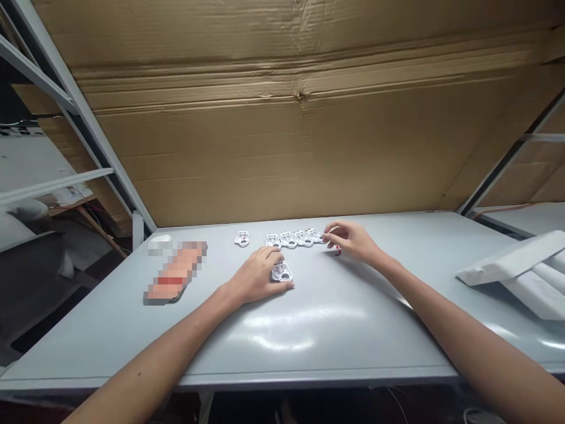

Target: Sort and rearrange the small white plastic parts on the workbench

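Observation:
My left hand (pixel 256 275) rests on the table, its thumb and fingers curled around a small white flat piece (pixel 281 271) with a round hole and tiny dark and red marks. Behind it lies a row of several similar white pieces (pixel 288 238), close together. At the row's right end, the thumb and index finger of my right hand (pixel 351 240) pinch the edge of the last white piece (pixel 314 235). A small red item (pixel 338 250) shows below the right hand; its kind is unclear. Apart from the row, another white piece (pixel 242 238) lies to the left.
A blurred orange-pink flat object (pixel 176 274) lies on the left of the grey table (pixel 318 347), beside a small white item (pixel 160 242). White wrapping material (pixel 521 271) sits at the right. Cardboard (pixel 286 153) stands along the back, with metal frame posts (pixel 95 126) at the sides.

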The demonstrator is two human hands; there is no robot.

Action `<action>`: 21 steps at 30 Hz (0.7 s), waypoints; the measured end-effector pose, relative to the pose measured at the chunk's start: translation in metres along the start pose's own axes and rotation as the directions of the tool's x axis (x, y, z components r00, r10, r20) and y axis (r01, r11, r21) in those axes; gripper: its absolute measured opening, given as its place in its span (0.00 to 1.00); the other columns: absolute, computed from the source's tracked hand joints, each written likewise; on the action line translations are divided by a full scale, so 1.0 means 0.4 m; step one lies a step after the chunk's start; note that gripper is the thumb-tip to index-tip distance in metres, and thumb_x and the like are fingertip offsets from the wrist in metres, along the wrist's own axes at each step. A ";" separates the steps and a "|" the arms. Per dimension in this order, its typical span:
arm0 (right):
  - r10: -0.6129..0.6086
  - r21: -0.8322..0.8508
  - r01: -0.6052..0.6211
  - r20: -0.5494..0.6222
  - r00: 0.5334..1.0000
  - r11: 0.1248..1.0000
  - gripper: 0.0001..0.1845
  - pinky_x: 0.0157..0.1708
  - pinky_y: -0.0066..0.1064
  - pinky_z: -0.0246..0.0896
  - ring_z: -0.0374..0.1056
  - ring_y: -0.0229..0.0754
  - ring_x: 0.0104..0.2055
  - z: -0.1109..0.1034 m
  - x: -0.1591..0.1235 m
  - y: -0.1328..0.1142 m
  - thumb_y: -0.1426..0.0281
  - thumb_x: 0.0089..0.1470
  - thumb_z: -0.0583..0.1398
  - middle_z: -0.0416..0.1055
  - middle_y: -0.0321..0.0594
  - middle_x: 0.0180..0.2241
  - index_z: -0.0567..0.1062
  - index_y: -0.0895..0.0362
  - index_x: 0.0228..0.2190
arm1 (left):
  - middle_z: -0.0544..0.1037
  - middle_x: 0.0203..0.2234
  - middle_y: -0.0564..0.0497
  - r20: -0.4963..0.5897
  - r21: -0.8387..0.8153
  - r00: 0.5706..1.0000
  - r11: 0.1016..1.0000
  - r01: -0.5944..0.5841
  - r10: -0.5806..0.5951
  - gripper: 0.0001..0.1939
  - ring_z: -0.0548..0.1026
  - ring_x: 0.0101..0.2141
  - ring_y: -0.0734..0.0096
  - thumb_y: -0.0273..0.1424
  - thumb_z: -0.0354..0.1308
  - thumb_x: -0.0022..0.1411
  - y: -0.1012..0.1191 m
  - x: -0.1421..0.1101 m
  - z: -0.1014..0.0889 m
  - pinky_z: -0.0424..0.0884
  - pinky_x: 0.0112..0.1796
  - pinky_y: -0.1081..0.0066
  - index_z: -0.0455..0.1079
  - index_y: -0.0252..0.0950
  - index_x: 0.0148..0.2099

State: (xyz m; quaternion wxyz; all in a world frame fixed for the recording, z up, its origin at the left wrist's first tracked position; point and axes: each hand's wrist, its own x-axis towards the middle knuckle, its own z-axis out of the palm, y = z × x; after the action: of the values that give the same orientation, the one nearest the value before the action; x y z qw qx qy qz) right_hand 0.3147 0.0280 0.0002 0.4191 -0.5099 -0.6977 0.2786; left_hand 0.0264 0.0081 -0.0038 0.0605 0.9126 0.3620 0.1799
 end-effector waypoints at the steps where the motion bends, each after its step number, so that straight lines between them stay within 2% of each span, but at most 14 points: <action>1: 0.017 0.038 -0.017 0.006 1.000 0.999 0.20 0.25 0.32 0.62 0.72 0.44 0.30 -0.001 0.001 -0.003 0.49 0.51 0.63 0.74 0.39 0.26 0.72 0.54 0.31 | 0.70 0.57 0.39 0.004 -0.007 1.000 1.000 -0.014 0.014 0.26 0.67 0.58 0.49 0.47 0.63 0.59 0.005 0.000 0.002 0.66 0.56 0.56 0.68 0.36 0.53; 6: 0.104 0.179 -0.109 0.041 0.994 0.978 0.21 0.25 0.31 0.61 0.71 0.45 0.35 -0.006 0.002 -0.016 0.50 0.47 0.67 0.75 0.42 0.32 0.75 0.55 0.31 | 0.69 0.58 0.39 0.015 -0.027 1.000 0.999 -0.020 0.020 0.26 0.66 0.60 0.49 0.44 0.63 0.61 0.009 -0.002 0.006 0.65 0.57 0.55 0.67 0.37 0.56; 10: 0.175 0.281 -0.187 0.068 0.982 0.941 0.20 0.28 0.32 0.63 0.72 0.47 0.40 0.008 0.002 -0.014 0.53 0.46 0.68 0.76 0.44 0.38 0.76 0.55 0.34 | 0.67 0.60 0.38 0.032 -0.022 0.999 0.999 -0.029 0.030 0.30 0.63 0.62 0.48 0.47 0.62 0.62 0.005 -0.006 -0.001 0.63 0.59 0.53 0.65 0.36 0.59; 13: 0.195 0.345 -0.217 0.096 0.976 0.913 0.19 0.34 0.35 0.68 0.74 0.48 0.41 0.024 0.002 -0.007 0.56 0.44 0.69 0.77 0.44 0.39 0.76 0.55 0.34 | 0.64 0.62 0.35 0.050 0.003 0.997 0.999 -0.051 0.051 0.30 0.61 0.63 0.46 0.47 0.62 0.61 0.002 -0.010 -0.011 0.62 0.60 0.52 0.66 0.34 0.59; 16: 0.204 0.390 -0.234 0.117 0.972 0.891 0.16 0.43 0.39 0.70 0.75 0.47 0.41 0.039 0.000 -0.009 0.60 0.44 0.70 0.77 0.43 0.36 0.77 0.56 0.32 | 0.66 0.61 0.36 0.035 0.008 0.997 0.998 -0.062 0.062 0.25 0.62 0.62 0.46 0.45 0.62 0.62 0.002 -0.012 -0.017 0.63 0.59 0.51 0.69 0.36 0.55; 21: 0.214 0.399 -0.265 0.169 0.962 0.878 0.16 0.49 0.43 0.71 0.77 0.47 0.40 0.063 -0.009 -0.032 0.64 0.44 0.71 0.79 0.43 0.40 0.79 0.55 0.36 | 0.69 0.58 0.38 0.020 0.004 0.998 0.999 -0.052 0.052 0.22 0.64 0.60 0.48 0.42 0.61 0.63 0.003 -0.008 -0.008 0.64 0.58 0.52 0.69 0.37 0.55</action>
State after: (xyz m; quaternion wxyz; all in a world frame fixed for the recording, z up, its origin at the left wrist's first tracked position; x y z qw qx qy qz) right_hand 0.2873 0.0215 -0.0028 0.4381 -0.4732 -0.5772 0.5010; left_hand 0.0238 0.0048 -0.0013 0.0573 0.9237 0.3378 0.1714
